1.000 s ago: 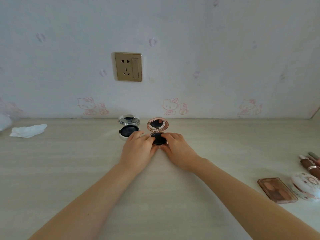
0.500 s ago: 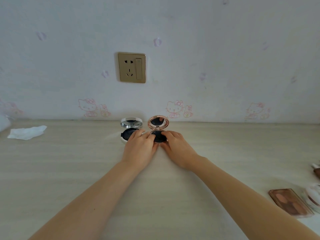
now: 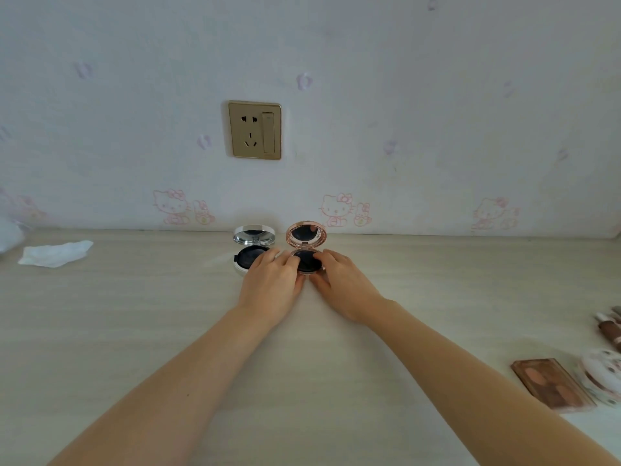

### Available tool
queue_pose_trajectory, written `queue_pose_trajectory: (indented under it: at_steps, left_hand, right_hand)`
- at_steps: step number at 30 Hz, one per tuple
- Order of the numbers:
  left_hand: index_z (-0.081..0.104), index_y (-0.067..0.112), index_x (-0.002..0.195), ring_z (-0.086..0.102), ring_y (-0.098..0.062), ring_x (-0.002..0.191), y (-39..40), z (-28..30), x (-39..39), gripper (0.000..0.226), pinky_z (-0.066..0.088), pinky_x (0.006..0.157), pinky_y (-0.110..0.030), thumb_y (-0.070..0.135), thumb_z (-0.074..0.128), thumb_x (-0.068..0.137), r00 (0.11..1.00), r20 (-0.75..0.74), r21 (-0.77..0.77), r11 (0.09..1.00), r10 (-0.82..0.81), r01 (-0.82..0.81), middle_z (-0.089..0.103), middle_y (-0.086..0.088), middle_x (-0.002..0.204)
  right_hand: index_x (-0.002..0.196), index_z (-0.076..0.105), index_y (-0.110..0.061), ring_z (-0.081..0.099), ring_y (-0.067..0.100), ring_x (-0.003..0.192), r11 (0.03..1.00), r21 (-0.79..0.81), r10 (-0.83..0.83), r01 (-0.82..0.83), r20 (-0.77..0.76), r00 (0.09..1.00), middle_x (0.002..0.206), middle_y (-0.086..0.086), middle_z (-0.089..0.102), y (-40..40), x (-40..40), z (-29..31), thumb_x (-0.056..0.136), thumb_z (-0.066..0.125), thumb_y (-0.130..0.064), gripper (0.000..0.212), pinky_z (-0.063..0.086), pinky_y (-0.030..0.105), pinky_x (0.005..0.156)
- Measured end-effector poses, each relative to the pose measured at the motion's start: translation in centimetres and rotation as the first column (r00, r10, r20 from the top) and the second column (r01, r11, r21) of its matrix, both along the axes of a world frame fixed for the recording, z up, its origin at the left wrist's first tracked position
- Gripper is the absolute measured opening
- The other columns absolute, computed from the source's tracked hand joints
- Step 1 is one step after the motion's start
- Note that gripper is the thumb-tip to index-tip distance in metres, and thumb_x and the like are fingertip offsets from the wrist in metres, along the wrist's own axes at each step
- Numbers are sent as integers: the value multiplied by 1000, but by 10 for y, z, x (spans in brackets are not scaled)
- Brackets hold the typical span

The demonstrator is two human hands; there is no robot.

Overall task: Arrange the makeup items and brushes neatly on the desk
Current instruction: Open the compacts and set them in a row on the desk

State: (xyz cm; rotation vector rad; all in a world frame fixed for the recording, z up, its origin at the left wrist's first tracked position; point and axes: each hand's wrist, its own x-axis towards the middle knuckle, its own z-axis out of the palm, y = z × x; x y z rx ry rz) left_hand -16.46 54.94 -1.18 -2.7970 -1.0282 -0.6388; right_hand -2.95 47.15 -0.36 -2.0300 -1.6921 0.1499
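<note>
Desk: fingers touch compact.

The desk lies bare across its middle and along most of its near edge, giving broad passage. At the far edge stand two open compacts, silver and rose-gold, just beside each other. A crumpled tissue lies toward the far left corner, and an eyeshadow palette with a round case crowds the right edge.

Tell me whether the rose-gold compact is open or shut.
Open. The round rose-gold compact has its mirrored lid standing up behind the dark base, which both hands hold on the desk.
</note>
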Motion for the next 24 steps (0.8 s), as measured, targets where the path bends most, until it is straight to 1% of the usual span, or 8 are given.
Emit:
queue_pose_trajectory:
  at_steps: [3, 5, 7, 11, 13, 16, 19, 24]
  left_hand:
    - [53, 13, 126, 41, -19, 127, -7, 4, -2, 39, 30, 104, -30, 35, 45, 95, 1000, -9, -2, 1000, -14, 14, 56, 1, 131]
    - [53, 12, 127, 40, -21, 128, -14, 7, -4, 40, 29, 105, -31, 33, 47, 94, 999, -10, -4, 999, -33, 33, 56, 0, 132]
    - [54, 11, 125, 40, -21, 128, -23, 11, -6, 38, 30, 104, -30, 31, 48, 93, 999, -10, 0, 999, -48, 48, 59, -2, 127]
    - [51, 14, 129, 35, -17, 133, -46, 17, -8, 39, 30, 105, -28, 30, 47, 94, 995, 3, 5, 995, -96, 96, 59, 2, 128]
    - [48, 15, 135, 31, -15, 137, -61, 17, -7, 43, 30, 107, -28, 30, 46, 95, 992, 12, -13, 992, -124, 124, 56, 3, 133]
    - [49, 15, 135, 31, -14, 137, -86, 17, -1, 42, 33, 106, -29, 30, 46, 96, 985, 59, -59, 985, -161, 164, 54, 0, 135]
    - [51, 14, 133, 33, -15, 135, -112, 16, 11, 40, 34, 104, -30, 28, 47, 96, 971, 107, -92, 970, -214, 224, 57, -3, 131]
    - [56, 13, 128, 41, -17, 126, -156, 14, 37, 36, 40, 95, -30, 25, 49, 95, 928, 201, -133, 930, -314, 344, 62, -4, 119]
  right_hand:
    - [132, 47, -12, 46, 25, 119, 1000, 26, -7, 8, -12, 1000, 120, 6, 55, -8, -2, 3, 97, 47, -23, 37, 36, 31, 100]
    - [131, 46, -9, 42, 26, 125, 1000, 17, -10, 10, 21, 1000, 127, 8, 53, -17, -1, 5, 96, 48, -20, 37, 32, 29, 101]
    - [137, 41, -7, 34, 25, 133, 1000, -5, -25, 25, 51, 998, 138, 8, 46, -31, 1, 8, 96, 49, -20, 44, 26, 28, 106]
    - [144, 33, -9, 24, 23, 140, 997, -42, -56, 61, 126, 990, 144, 8, 40, -67, 6, 15, 98, 47, -26, 51, 24, 30, 111]
    - [144, 33, -10, 23, 23, 141, 996, -49, -68, 77, 172, 983, 145, 9, 39, -88, 9, 20, 98, 47, -27, 51, 23, 31, 111]
    - [144, 34, -11, 22, 23, 142, 993, -31, -102, 111, 212, 972, 145, 10, 40, -123, 16, 27, 98, 46, -27, 50, 24, 32, 111]
    - [143, 37, -11, 24, 23, 141, 988, 5, -149, 152, 240, 959, 144, 9, 42, -158, 26, 31, 98, 46, -26, 48, 25, 31, 111]
    - [142, 39, -13, 25, 20, 141, 974, 19, -223, 226, 265, 938, 142, 7, 45, -218, 49, 36, 98, 46, -27, 47, 27, 30, 110]
